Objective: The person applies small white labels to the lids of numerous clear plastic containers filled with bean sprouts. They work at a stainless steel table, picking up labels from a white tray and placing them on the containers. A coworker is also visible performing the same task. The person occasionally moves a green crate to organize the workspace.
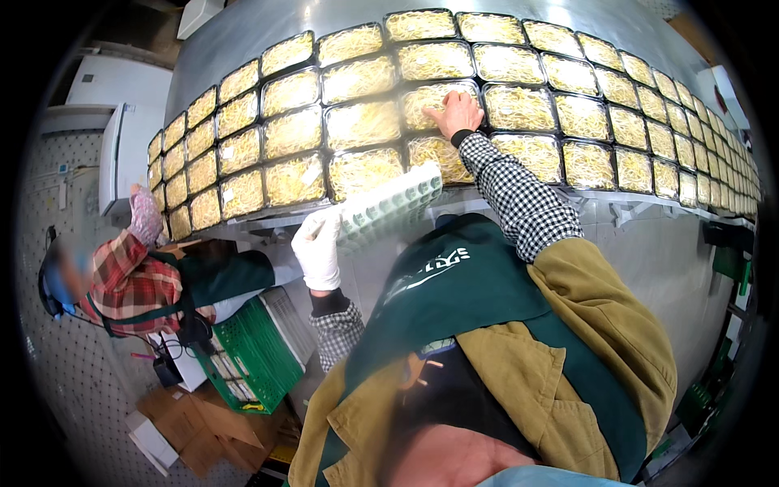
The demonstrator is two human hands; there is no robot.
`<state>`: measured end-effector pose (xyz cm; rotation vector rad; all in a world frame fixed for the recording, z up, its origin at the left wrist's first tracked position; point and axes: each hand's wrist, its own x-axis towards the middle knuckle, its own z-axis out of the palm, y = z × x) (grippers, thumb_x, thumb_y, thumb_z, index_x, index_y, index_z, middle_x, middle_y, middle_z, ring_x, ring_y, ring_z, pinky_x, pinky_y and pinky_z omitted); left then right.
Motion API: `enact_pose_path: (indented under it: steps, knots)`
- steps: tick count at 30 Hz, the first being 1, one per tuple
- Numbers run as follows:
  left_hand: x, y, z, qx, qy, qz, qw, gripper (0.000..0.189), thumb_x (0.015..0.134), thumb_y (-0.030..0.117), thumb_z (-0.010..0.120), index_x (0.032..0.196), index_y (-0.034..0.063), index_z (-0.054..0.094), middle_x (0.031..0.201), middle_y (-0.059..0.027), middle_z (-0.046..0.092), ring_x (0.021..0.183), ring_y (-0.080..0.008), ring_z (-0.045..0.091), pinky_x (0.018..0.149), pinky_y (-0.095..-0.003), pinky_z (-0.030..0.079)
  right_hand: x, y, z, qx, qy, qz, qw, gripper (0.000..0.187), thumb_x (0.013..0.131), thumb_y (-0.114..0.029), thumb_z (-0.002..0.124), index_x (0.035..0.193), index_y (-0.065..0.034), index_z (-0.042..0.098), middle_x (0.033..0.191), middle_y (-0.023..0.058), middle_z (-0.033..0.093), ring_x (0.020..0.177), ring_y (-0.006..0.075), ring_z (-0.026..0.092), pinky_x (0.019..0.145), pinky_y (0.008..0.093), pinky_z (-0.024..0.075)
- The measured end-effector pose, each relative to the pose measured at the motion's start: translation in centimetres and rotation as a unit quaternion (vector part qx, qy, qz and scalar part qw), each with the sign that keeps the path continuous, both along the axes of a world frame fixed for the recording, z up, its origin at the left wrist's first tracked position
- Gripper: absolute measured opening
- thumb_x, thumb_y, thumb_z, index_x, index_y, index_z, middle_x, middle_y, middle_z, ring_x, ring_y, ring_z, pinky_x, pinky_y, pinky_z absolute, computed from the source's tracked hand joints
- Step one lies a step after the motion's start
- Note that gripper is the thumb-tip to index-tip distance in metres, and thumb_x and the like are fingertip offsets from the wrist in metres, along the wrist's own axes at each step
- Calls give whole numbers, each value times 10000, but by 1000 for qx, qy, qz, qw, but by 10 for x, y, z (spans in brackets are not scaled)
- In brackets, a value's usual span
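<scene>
Rows of black plastic trays filled with bean sprouts [361,125] cover the near part of a metal table. My left hand [319,249], in a white glove, grips the left end of a sheet of stickers [389,204], which slants up to the right over the nearest row. My bare right hand [459,112] rests on a sprout-filled tray [420,100] in the second row from me, its fingers spread over the top. Whether a sticker lies beneath those fingers is hidden. A few trays on the left bear pale labels [228,152].
At the left a co-worker in a plaid shirt [146,280] stands at the table's edge. Near them are a green plastic crate [268,341] holding packages and an opened cardboard box [188,426]. The metal tabletop [231,30] extends behind the trays.
</scene>
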<state>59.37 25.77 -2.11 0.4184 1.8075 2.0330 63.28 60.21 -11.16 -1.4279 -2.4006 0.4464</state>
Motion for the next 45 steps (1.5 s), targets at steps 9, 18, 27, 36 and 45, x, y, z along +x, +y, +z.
enact_pose_path:
  steps: [9, 18, 27, 36, 45]
  knots:
    - [3, 0, -9, 19, -6, 18, 1000, 125, 831, 42, 664, 946, -8, 671, 847, -16, 667, 705, -27, 540, 630, -166, 398, 12, 11, -8, 35, 99, 63, 993, 410, 761, -467, 674, 907, -84, 660, 925, 99, 638, 893, 270, 597, 767, 401, 444]
    - [2, 5, -11, 44, -4, 36, 998, 126, 838, 36, 648, 951, -15, 669, 842, -19, 666, 724, -41, 558, 643, -178, 420, 59, -48, 100, -435, 117, 488, 748, 367, 844, -191, 659, 1154, -13, 577, 1002, 24, 653, 958, 95, 565, 846, 256, 450]
    - [-6, -12, 0, -31, 85, 73, 993, 116, 830, 33, 636, 925, -7, 688, 833, -27, 671, 748, -74, 575, 695, -211, 450, 49, -58, 130, -264, -31, 557, 787, 311, 825, -317, 686, 939, -30, 647, 871, 19, 646, 741, 102, 556, 682, 242, 459]
    - [-14, -60, 6, -49, 41, 75, 995, 105, 827, 40, 641, 908, -17, 676, 827, -29, 661, 747, -74, 568, 690, -215, 447, 21, -110, 151, -38, 78, 680, 728, 162, 824, -181, 659, 959, -93, 652, 854, 19, 632, 875, 163, 554, 801, 313, 425]
    - [-46, -152, -33, -106, 6, 20, 994, 119, 847, 60, 617, 933, -12, 657, 864, -33, 666, 782, -74, 586, 715, -219, 453, -37, -183, -36, -219, 256, 143, 931, 470, 783, -256, 688, 1166, -19, 555, 936, 93, 690, 852, 201, 650, 753, 335, 494]
